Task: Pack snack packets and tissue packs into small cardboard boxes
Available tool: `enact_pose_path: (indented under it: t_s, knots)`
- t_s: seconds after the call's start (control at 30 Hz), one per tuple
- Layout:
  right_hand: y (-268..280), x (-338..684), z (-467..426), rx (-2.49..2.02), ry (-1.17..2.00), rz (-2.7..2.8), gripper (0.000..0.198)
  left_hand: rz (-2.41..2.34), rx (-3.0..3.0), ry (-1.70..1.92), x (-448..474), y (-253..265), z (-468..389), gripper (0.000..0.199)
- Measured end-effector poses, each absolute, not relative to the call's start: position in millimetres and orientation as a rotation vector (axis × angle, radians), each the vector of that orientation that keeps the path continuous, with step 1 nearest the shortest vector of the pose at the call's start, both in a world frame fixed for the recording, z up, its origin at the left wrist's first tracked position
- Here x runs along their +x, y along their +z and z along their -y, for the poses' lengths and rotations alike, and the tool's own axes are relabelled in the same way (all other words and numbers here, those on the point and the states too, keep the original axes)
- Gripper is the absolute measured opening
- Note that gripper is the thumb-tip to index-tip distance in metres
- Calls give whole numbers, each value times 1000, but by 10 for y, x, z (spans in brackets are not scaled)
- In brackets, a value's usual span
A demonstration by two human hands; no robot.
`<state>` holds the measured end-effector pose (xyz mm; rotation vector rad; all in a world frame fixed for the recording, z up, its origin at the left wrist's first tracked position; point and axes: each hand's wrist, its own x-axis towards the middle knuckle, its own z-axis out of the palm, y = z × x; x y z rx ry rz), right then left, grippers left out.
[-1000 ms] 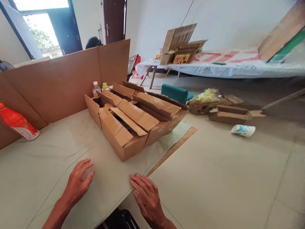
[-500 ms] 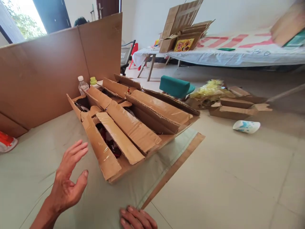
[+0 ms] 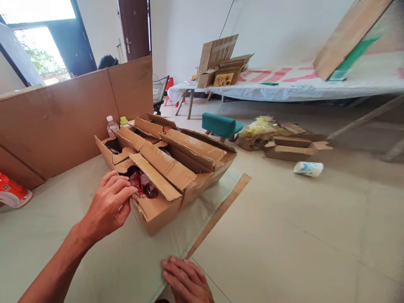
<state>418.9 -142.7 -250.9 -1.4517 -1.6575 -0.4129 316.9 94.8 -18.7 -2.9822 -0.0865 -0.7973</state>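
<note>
In the head view, several open cardboard boxes [image 3: 167,168] stand side by side on a covered table. My left hand [image 3: 115,198] is at the nearest box, its fingers closed over the outer flap [image 3: 134,206], which is folded outward. Inside that box lie dark red, shiny packed items [image 3: 143,185], whose kind I cannot make out. My right hand [image 3: 187,277] rests low at the table's near edge, fingers extended together, with nothing seen in it.
A tall cardboard panel [image 3: 72,122] borders the table at left and back. A clear bottle [image 3: 112,126] and an orange-red container [image 3: 14,191] stand near it. Beyond are a teal stool [image 3: 221,125], an empty carton [image 3: 290,147] and a paper cup [image 3: 308,168] on the floor.
My left hand has moved up and right onto the nearest box. Its outer flap now leans outward, showing more of the red contents. My right hand stays at the table edge.
</note>
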Motion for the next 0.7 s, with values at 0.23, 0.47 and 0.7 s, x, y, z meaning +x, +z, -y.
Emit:
enact_pose_path:
  t_s: [0.23, 0.47, 0.7]
  knots:
    - [-1181, 4452, 1284, -1373, -252, 1519, 33, 352, -2997, -1008, 2763, -710, -903, 32]
    - [-554, 4479, 158, -1443, -100, 1874, 30, 543, -2976, -1015, 2800, -919, -774, 41]
    - [-293, 4778, 17, -2322, -146, 2034, 29, 577, -3055, -964, 2783, -920, -784, 33]
